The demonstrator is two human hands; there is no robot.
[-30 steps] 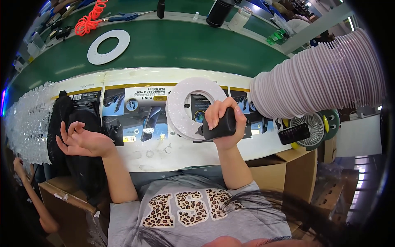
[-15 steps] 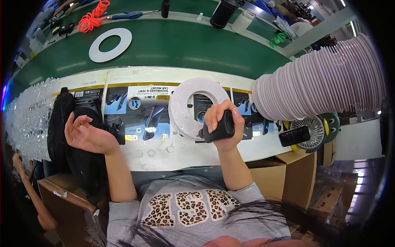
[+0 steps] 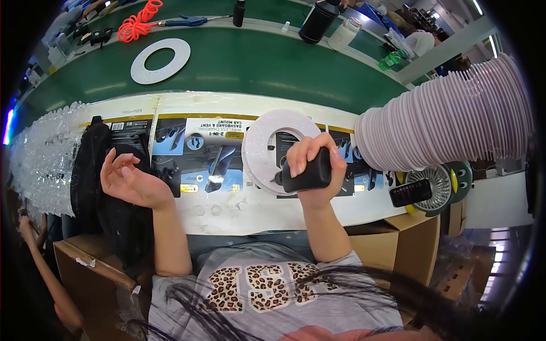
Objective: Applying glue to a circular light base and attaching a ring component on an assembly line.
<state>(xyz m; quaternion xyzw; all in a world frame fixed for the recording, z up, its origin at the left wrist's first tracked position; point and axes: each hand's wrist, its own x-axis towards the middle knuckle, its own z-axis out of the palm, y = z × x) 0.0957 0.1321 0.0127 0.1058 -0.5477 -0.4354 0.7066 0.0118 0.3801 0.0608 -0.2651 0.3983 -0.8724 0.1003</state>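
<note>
My right hand [image 3: 314,149] is wrapped round a black squeeze bottle [image 3: 308,175], tilted so its small tip points left. The tip hangs over or against the lower edge of a white speckled flat ring [image 3: 257,142]; whether they touch I cannot tell. The ring lies on the printed sheet [image 3: 207,153] of the worktop, and a second one seems to show under it. My left hand [image 3: 133,181] is raised, palm up, with loosely curled fingers and nothing in it. Nearest to it is a black cloth [image 3: 91,170] hanging over the worktop's left side.
A long stack of white rings [image 3: 443,116] lies at the right, beside a small fan [image 3: 437,187] and a black phone [image 3: 410,193]. Clear plastic pieces [image 3: 45,162] are piled left. Another ring [image 3: 181,59] rests on the green belt [image 3: 239,68]. A cardboard box [image 3: 85,278] stands below.
The whole view has shifted slightly to the right. Both hands keep about the same pose, and the bottle stays at the ring's lower edge.
</note>
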